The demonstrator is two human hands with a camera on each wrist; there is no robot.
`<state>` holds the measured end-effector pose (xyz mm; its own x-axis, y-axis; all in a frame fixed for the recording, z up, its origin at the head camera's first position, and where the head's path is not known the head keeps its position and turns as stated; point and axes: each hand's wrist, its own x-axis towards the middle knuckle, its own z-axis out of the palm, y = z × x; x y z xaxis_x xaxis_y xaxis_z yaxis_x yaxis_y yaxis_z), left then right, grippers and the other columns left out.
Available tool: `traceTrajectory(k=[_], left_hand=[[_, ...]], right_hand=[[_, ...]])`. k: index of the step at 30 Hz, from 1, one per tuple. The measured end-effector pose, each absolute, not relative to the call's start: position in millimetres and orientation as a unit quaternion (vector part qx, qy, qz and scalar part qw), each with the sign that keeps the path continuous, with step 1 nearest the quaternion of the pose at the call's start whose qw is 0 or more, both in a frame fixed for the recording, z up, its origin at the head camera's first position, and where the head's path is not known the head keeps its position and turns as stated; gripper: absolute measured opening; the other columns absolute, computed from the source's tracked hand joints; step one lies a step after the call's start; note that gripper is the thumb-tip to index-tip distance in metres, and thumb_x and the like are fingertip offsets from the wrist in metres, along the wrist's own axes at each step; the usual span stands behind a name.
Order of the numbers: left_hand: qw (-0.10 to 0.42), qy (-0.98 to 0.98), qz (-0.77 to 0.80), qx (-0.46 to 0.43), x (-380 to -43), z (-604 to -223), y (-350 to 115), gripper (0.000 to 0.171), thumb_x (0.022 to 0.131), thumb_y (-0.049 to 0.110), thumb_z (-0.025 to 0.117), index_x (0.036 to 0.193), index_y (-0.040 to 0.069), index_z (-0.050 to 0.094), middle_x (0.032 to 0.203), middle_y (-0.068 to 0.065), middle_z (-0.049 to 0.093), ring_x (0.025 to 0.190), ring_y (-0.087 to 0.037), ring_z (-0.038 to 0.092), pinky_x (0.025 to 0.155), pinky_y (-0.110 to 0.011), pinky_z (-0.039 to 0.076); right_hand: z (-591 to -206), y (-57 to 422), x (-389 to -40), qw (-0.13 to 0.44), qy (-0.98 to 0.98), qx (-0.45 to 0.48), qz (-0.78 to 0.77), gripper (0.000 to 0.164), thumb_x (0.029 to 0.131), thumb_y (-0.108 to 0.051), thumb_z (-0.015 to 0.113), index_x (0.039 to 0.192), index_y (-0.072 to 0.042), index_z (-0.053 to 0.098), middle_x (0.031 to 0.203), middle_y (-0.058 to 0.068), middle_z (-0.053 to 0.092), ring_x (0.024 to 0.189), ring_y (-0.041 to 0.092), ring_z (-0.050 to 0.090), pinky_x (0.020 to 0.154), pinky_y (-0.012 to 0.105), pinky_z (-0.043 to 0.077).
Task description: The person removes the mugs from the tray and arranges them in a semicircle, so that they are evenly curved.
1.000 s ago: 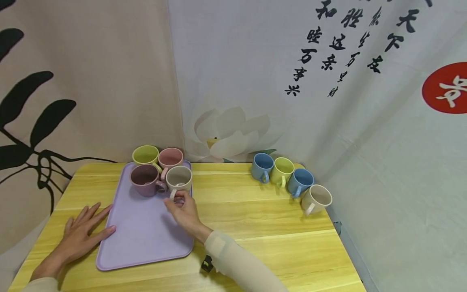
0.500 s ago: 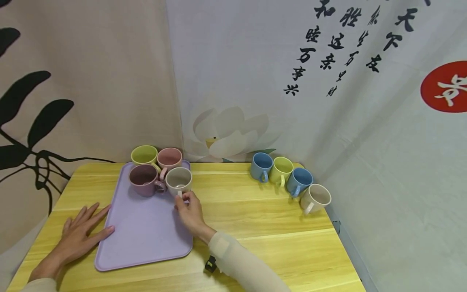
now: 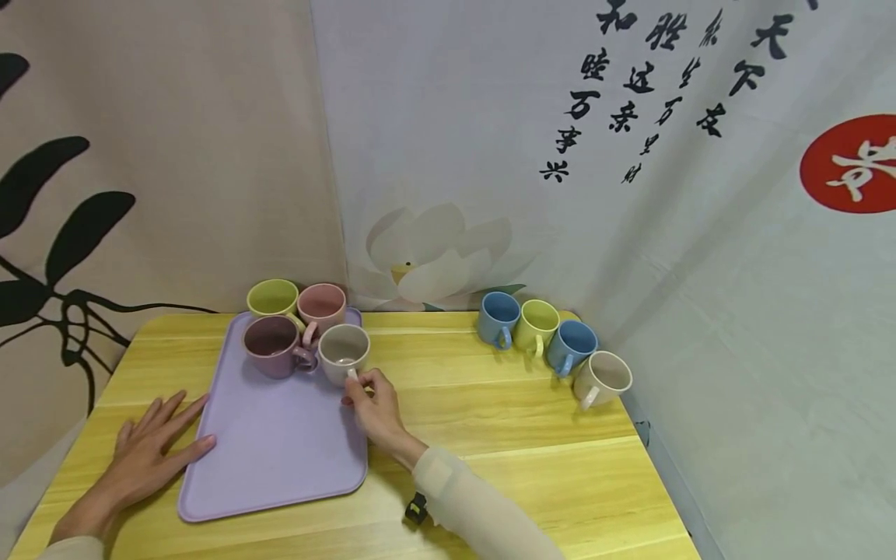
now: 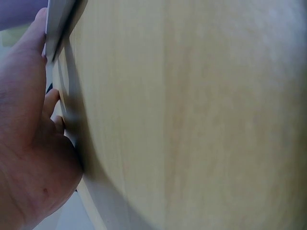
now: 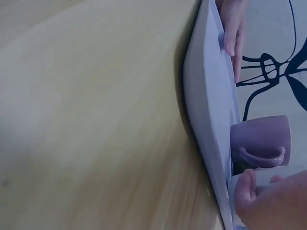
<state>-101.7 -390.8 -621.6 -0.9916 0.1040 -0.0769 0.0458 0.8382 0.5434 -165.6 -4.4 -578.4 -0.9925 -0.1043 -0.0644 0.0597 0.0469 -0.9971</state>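
On the lilac tray (image 3: pixel 280 459), a white mug (image 3: pixel 342 347) stands at the right side, its handle pinched by my right hand (image 3: pixel 378 408). A purple mug (image 3: pixel 271 350) is just left of it. Behind these two are a green mug (image 3: pixel 271 299) and a pink mug (image 3: pixel 322 303). My left hand (image 3: pixel 154 447) lies with spread, straight fingers at the tray's left edge, thumb and a fingertip touching the rim. In the right wrist view, the fingers (image 5: pixel 246 189) partly hide the white mug, with the purple mug (image 5: pixel 261 139) beyond.
At the table's back right stands a slanting row of mugs: a blue mug (image 3: pixel 499 317), a green mug (image 3: pixel 537 325), another blue mug (image 3: pixel 572 344) and a white mug (image 3: pixel 603 378). Something yellow shows behind them. A printed cloth (image 3: pixel 434 140) hangs behind the wooden table (image 3: pixel 532 482).
The white mug's handle has swung rightward as my right hand moved a little to the right and nearer with it. My left hand stays at the tray's edge. The head view has shifted slightly.
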Motion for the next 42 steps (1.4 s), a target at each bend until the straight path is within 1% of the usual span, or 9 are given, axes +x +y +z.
traceTrajectory(k=[5,10,14,17,21,25,32,37,42], left_hand=[[0.045,0.957,0.283,0.041,-102,-624,-391,0.088,0.113,0.057,0.061,0.181,0.017,0.023,0.183,-0.041,0.005,0.166,-0.072,-0.014,0.122,-0.089,-0.028],[0.049,0.957,0.284,0.038,-102,-624,-391,0.088,0.113,0.057,0.061,0.181,0.016,0.023,0.183,-0.041,0.004,0.166,-0.072,-0.015,0.122,-0.089,-0.028],[0.053,0.956,0.285,0.037,-102,-624,-391,0.088,0.113,0.058,0.060,0.181,0.016,0.022,0.183,-0.041,0.003,0.165,-0.073,-0.015,0.122,-0.089,-0.028],[0.056,0.956,0.286,0.037,-101,-624,-392,0.089,0.113,0.059,0.059,0.181,0.016,0.022,0.183,-0.041,0.002,0.165,-0.074,-0.015,0.122,-0.089,-0.028],[0.058,0.955,0.288,0.037,-100,-624,-391,0.090,0.113,0.060,0.059,0.181,0.016,0.021,0.184,-0.041,0.002,0.165,-0.074,-0.015,0.121,-0.090,-0.028],[0.058,0.956,0.285,0.038,-102,-622,-392,0.089,0.113,0.059,0.059,0.181,0.014,0.022,0.183,-0.041,0.002,0.165,-0.074,-0.015,0.122,-0.090,-0.028],[0.060,0.958,0.278,0.036,-103,-620,-391,0.089,0.114,0.058,0.059,0.180,0.013,0.022,0.183,-0.042,0.002,0.165,-0.073,-0.016,0.123,-0.088,-0.028],[0.062,0.958,0.278,0.037,-103,-618,-391,0.088,0.114,0.058,0.058,0.181,0.012,0.022,0.183,-0.041,0.001,0.165,-0.073,-0.016,0.123,-0.089,-0.027],[0.065,0.958,0.277,0.036,-102,-618,-390,0.088,0.114,0.058,0.058,0.180,0.012,0.022,0.183,-0.041,0.002,0.166,-0.072,-0.016,0.123,-0.089,-0.026]], right_hand=[[-572,8,-160,0.069,0.718,-0.039,-0.692,0.022,0.113,-0.024,0.067,0.107,-0.003,0.065,0.112,0.023,0.078,0.103,0.044,0.083,0.091,0.047,0.072],[-565,22,-157,0.072,0.708,-0.060,-0.700,0.023,0.113,-0.022,0.067,0.110,0.001,0.064,0.121,0.038,0.074,0.106,0.050,0.080,0.100,0.048,0.071],[-561,36,-156,0.070,0.712,-0.076,-0.695,0.024,0.115,-0.021,0.065,0.111,0.002,0.062,0.122,0.035,0.074,0.104,0.042,0.081,0.101,0.047,0.070],[-559,46,-157,0.062,0.711,-0.087,-0.695,0.023,0.116,-0.018,0.063,0.112,0.004,0.061,0.121,0.038,0.072,0.103,0.038,0.081,0.103,0.054,0.069],[-559,59,-160,0.041,0.713,-0.098,-0.693,0.022,0.115,-0.014,0.061,0.111,0.007,0.060,0.115,0.042,0.071,0.101,0.048,0.080,0.102,0.063,0.066],[-560,73,-163,0.023,0.721,-0.099,-0.686,0.020,0.114,-0.013,0.062,0.110,0.007,0.061,0.110,0.039,0.074,0.101,0.055,0.079,0.098,0.055,0.070],[-561,93,-173,0.000,0.721,-0.090,-0.688,0.022,0.115,-0.011,0.060,0.112,0.010,0.060,0.109,0.041,0.074,0.101,0.056,0.079,0.096,0.046,0.071],[-561,103,-179,-0.014,0.710,-0.074,-0.700,0.020,0.115,-0.008,0.061,0.110,0.011,0.060,0.110,0.045,0.071,0.097,0.048,0.081,0.093,0.042,0.072],[-562,112,-187,-0.033,0.701,-0.055,-0.710,0.018,0.114,-0.006,0.062,0.107,0.010,0.060,0.110,0.044,0.070,0.090,0.031,0.082,0.088,0.035,0.072]])
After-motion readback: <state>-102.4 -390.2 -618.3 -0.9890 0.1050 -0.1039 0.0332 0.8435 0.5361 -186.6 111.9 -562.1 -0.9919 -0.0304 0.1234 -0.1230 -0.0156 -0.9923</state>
